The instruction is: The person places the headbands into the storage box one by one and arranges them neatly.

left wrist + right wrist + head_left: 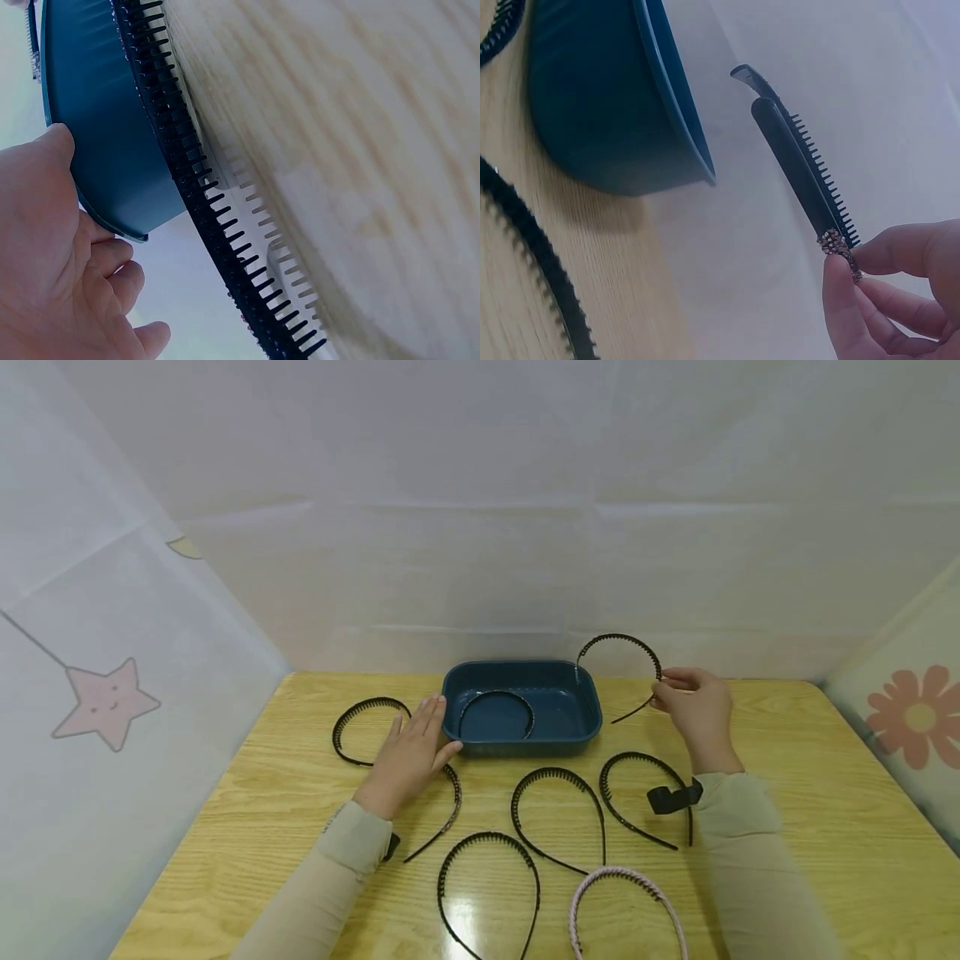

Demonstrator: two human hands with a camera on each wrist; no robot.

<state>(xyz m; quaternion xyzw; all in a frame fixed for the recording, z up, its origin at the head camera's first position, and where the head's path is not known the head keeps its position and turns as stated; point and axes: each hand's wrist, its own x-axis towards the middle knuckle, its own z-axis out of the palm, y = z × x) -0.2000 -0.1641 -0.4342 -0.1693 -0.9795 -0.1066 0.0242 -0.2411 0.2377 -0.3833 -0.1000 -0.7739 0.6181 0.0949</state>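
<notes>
A black toothed headband is pinched at one side between the thumb and fingers of my right hand, raised at the right end of a dark blue plastic bin. Its far end overlaps the bin's right rim in the head view. Sparkly stones on the headband show by the fingertips in the right wrist view. My left hand rests against the bin's left end, fingers straight and thumb at the front rim. Inside the bin a thin dark headband leans upright.
Black headbands lie on the wooden table: one at far left, one by the left wrist, others in the middle, right and front. A pink headband lies nearest. Behind hangs a pale cloth.
</notes>
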